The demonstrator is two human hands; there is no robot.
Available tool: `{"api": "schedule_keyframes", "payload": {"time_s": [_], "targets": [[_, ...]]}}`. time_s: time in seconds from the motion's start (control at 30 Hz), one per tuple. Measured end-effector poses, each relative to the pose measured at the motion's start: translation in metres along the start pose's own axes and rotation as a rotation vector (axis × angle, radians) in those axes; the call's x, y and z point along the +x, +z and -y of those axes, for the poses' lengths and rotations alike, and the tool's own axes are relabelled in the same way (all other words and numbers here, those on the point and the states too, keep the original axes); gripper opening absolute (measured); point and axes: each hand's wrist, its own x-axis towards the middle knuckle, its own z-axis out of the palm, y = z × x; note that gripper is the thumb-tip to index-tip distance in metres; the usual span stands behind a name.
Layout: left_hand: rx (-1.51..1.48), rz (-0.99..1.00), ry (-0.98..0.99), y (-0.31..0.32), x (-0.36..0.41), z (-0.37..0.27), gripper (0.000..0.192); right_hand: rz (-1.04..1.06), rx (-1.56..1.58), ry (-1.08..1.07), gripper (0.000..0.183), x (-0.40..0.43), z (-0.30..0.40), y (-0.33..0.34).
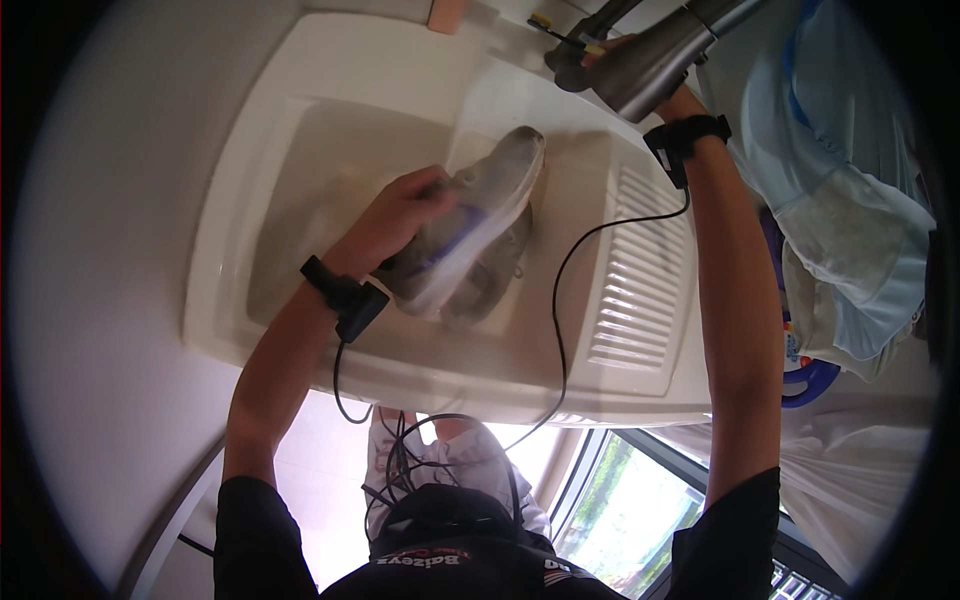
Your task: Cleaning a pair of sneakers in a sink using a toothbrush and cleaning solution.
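A grey shoe with a white sole and a blue patch [480,210] is tilted sole-side up in the utility sink [247,90]. My left hand [405,214] grips it from the left side, blurred by motion. Under it lies a second grey shoe [491,281], mostly covered. My right hand [592,57] is up at the metal faucet [652,71], which hides most of it. A toothbrush [551,30] with yellow and dark bristles sticks out from my right fingers, to the left of the faucet.
A ribbed washboard [641,270] is moulded into the sink's right side. From my wrist straps, black cables [556,300] hang across the sink's front. Light blue cloth [862,195] and a purple-handled container [814,382] are at right. An orange-pink block [445,15] sits at the back rim.
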Motion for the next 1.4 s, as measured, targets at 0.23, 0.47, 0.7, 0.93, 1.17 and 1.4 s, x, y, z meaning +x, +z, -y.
{"api": "schedule_keyframes", "payload": {"time_s": [0.23, 0.47, 0.7, 0.93, 1.17, 1.4], "targets": [[-0.081, 0.071, -0.034, -0.009, 0.002, 0.017, 0.018, -0.002, 0.070, 0.114, 0.033, -0.010, 0.038, 0.012], [0.423, -0.002, 0.099, -0.004, -0.003, 0.004, 0.030, 0.009, -0.433, 0.080, 0.028, -0.029, 0.087, 0.024], [1.211, 0.054, 0.218, 0.014, -0.035, -0.022, 0.015, -0.033, -0.590, -0.133, 0.019, -0.026, 0.058, 0.029], [1.336, -0.285, 0.694, 0.009, -0.059, -0.019, 0.011, -0.096, -0.246, -0.119, 0.028, -0.024, 0.030, 0.032], [1.445, -0.288, 0.600, 0.002, -0.074, -0.018, 0.007, -0.226, -0.609, -0.362, 0.029, -0.025, 0.025, 0.046], [1.455, -0.180, 0.579, 0.005, -0.069, 0.004, 0.013, -0.181, -0.464, -0.268, 0.029, -0.018, 0.026, 0.046]]}}
